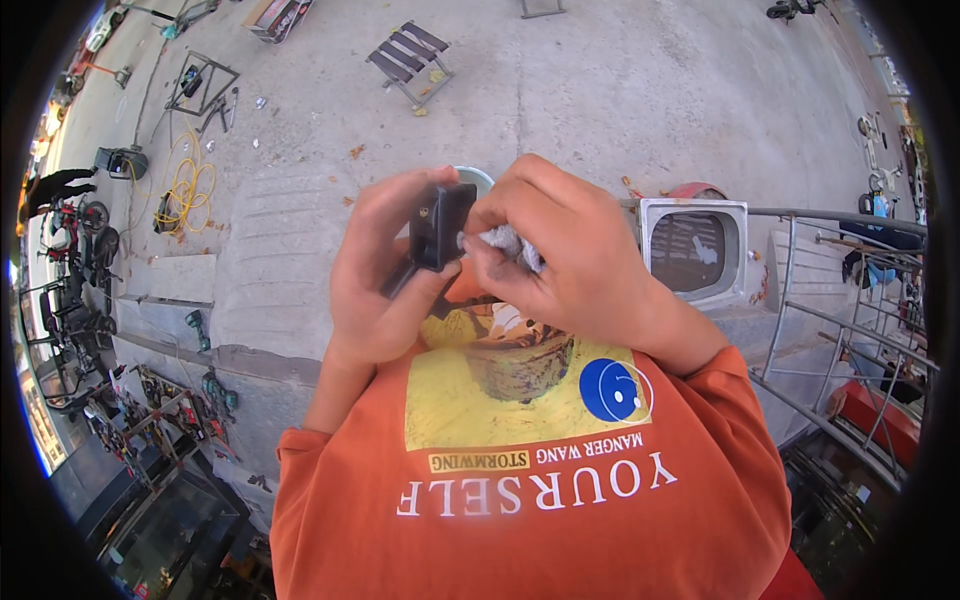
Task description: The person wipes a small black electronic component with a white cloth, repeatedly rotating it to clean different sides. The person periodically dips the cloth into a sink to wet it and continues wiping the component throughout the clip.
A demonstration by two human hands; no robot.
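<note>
In front of my chest, my left hand [375, 265] is wrapped round a small black box-shaped object [440, 230] with a hollow face. The exact kind of this object is not clear. A crumpled grey-white cloth [515, 243] is pinched in my right hand [560, 235], its fingertips close beside the black object's right edge. Whether the cloth touches it I cannot tell. Just beyond both hands shows the rim of a pale round container [477, 180], mostly hidden by them.
A slatted folding stool [408, 62] stands ahead on the concrete. To the right are a metal-framed panel [697, 250] and a tubular rack [850, 330]. Yellow hose [188, 190] lies coiled at left, with a cordless drill [198, 330] and tool rack [150, 410] nearer me.
</note>
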